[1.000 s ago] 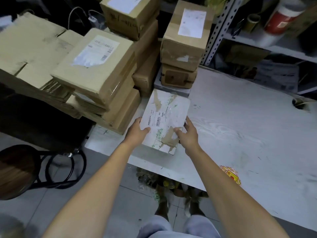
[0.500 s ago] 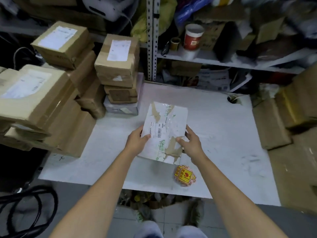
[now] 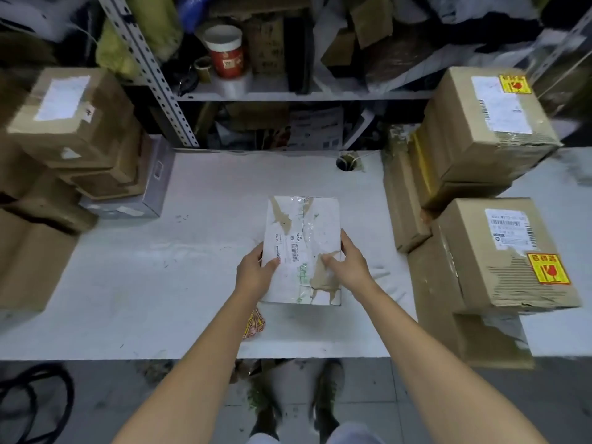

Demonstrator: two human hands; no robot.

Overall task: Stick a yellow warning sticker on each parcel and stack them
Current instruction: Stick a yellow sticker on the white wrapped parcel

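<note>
Table: white table [image 3: 144, 283], scuffed, with boxes piled at both ends.
Right pile: right boxes [image 3: 474, 149], brown; 2 of them each bear a yellow warning sticker [image 3: 548, 269].
Left pile: left boxes [image 3: 73, 129], brown, with white labels.
Parcel: white parcel [image 3: 304, 225], flat and taped, over the table's middle; I cannot tell whether it rests on it.
Left hand: left hand [image 3: 254, 274] grips the parcel's left edge, thumb on top.
Right hand: right hand [image 3: 350, 267] grips the right edge, fingers [image 3: 344, 240] curled round the side.
Spare stickers: loose stickers [image 3: 254, 325] on the table's near edge, beside the left wrist.
</note>
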